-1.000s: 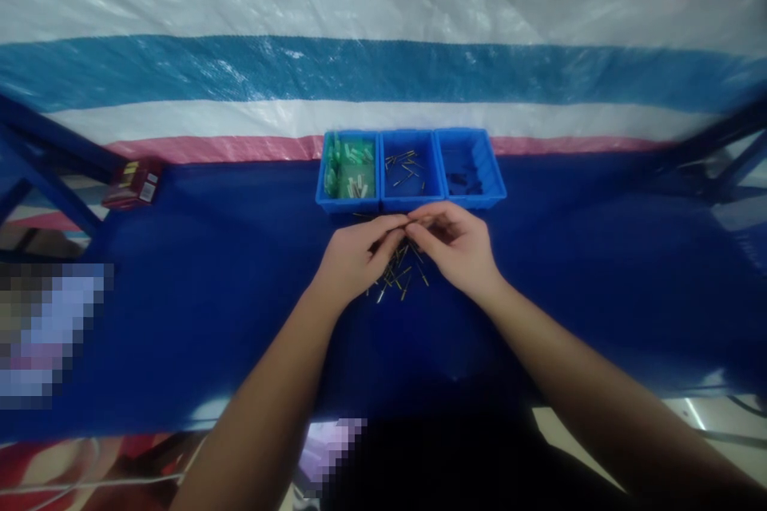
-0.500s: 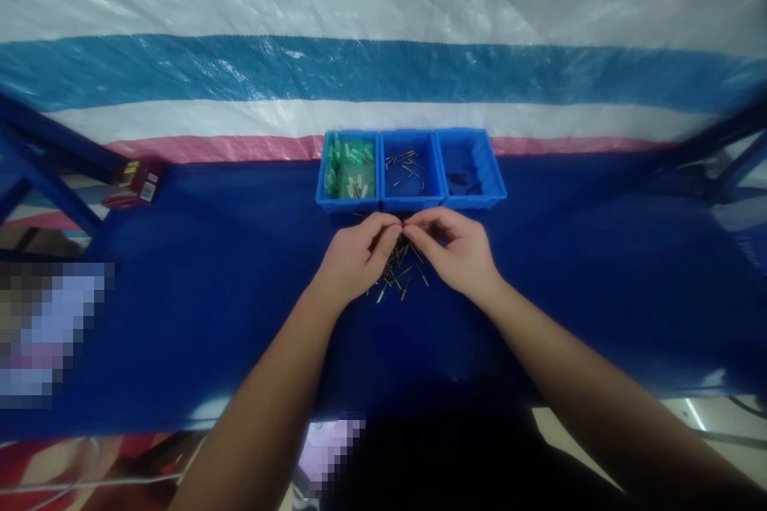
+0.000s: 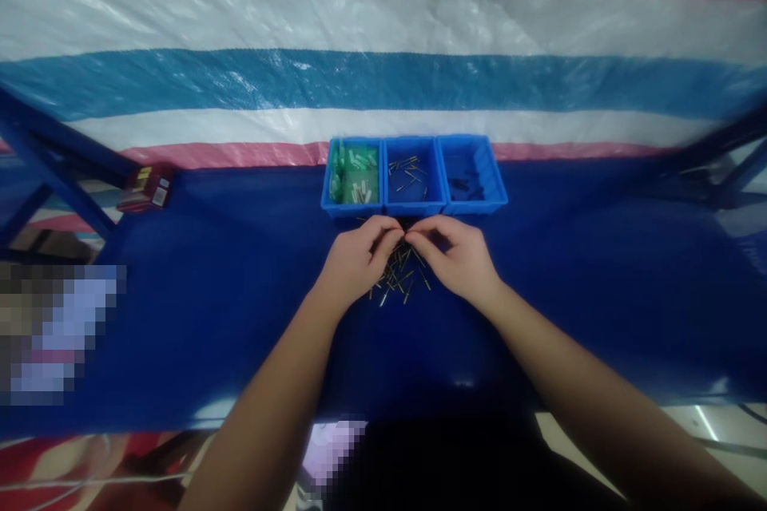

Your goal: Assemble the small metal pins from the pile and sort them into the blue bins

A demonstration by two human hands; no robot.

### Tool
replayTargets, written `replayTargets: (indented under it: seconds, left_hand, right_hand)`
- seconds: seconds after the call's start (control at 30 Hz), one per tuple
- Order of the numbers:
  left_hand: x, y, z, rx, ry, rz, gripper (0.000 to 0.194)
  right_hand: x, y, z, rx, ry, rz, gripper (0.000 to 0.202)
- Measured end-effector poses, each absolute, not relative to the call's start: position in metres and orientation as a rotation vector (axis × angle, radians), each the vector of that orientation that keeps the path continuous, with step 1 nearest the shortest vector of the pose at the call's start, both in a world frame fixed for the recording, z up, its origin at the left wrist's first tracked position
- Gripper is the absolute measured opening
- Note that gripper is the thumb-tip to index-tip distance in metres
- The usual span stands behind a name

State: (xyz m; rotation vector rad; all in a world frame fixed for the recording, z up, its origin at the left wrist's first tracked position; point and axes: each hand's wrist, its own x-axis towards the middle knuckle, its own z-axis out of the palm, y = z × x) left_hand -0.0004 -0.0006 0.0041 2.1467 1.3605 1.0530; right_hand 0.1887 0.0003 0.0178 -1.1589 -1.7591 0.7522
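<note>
My left hand (image 3: 363, 259) and my right hand (image 3: 456, 257) meet fingertip to fingertip, each closed in a pinch. Whatever lies between the fingertips is too small to make out. Below them several thin brass-coloured metal pins (image 3: 398, 275) lie in a loose pile, partly hidden by my hands. Just behind stand three joined blue bins: the left bin (image 3: 352, 210) holds clear and whitish pieces on green plastic, the middle bin (image 3: 415, 209) holds several similar pins, and the right bin (image 3: 476, 207) holds small dark pieces.
The blue table (image 3: 209, 287) extends to both sides. A dark red box (image 3: 147, 187) sits at its back left, near a blue metal frame (image 3: 53, 164). A striped plastic sheet (image 3: 383, 80) hangs behind the bins.
The whole view has shifted slightly, so the bins and box appear a little lower and further right. My hands keep the same pinch above the pile.
</note>
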Motion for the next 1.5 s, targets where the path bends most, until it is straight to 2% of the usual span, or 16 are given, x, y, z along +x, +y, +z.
replayTargets:
  seconds: [0.2,0.4,0.57,0.77,1.0,1.1,1.23,1.37,1.5]
  left_hand:
    - [-0.0017,0.0006,0.0047,2.188,1.338,1.046,0.020]
    - [0.0007,-0.0016,0.0050,2.125,1.278,1.139,0.022]
    - [0.0014,-0.0013,0.0046,2.151,1.285,1.125,0.015]
    - [-0.0005,0.0005,0.0079,2.236,1.281,1.061,0.028]
    - [0.0012,-0.0021,0.0061,2.117,1.272,1.123,0.017]
    - [0.0010,-0.0012,0.0057,2.158,1.305,1.121,0.017]
    - [-0.0002,0.0011,0.0046,2.200,1.346,1.112,0.017]
    - [0.0002,0.0014,0.0038,2.223,1.331,1.076,0.024]
    - [0.0026,-0.0014,0.0053,2.190,1.314,1.067,0.026]
  right_hand:
    - [0.1920,0.0033,0.0173,-1.110,-1.849,0.699,0.012]
    - [0.1899,0.0017,0.0179,-1.104,-1.745,0.932,0.018]
    - [0.1896,0.0007,0.0181,-1.082,-1.732,1.010,0.019]
    - [0.1888,-0.0016,0.0173,-1.070,-1.690,1.162,0.025]
    - [0.1862,-0.0008,0.0155,-1.040,-1.555,1.277,0.029]
    - [0.1862,-0.0024,0.0165,-1.080,-1.653,1.244,0.029]
    - [0.1842,-0.0051,0.0158,-1.143,-1.756,1.048,0.018]
    - [0.1832,-0.0055,0.0142,-1.151,-1.780,0.867,0.015]
    - [0.1854,-0.0043,0.0153,-1.192,-1.773,0.847,0.017]
